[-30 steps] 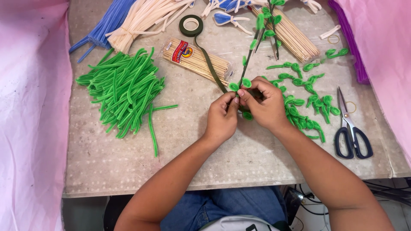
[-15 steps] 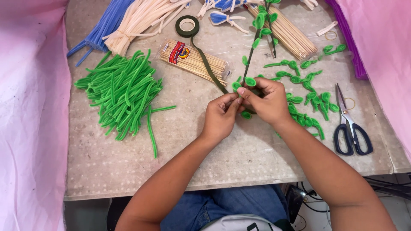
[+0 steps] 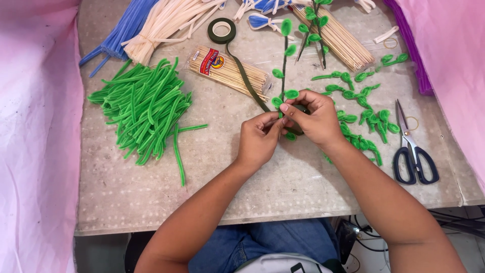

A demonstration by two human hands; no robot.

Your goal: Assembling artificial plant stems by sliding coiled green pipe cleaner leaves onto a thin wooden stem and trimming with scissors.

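Your leafy stem (image 3: 284, 60) runs almost straight away from you, its long axis up the worktop (image 3: 283, 187), tip toward the far edge and base pinched between your hands near the middle. It is a thin dark stick with small fuzzy green loops for leaves set along both sides. Your left hand (image 3: 258, 139) has its grip narrowed on the base, fingertips meeting your right hand (image 3: 316, 119), whose grip is closed over the same spot, thumb on top. A flat, dark green tape strip (image 3: 247, 81) trails from there to its roll (image 3: 221, 30). Soft green pipe cleaners (image 3: 144, 108) lie heaped to your left; curled leaf pieces (image 3: 366, 116) and black-handled scissors (image 3: 411, 151) to your right.
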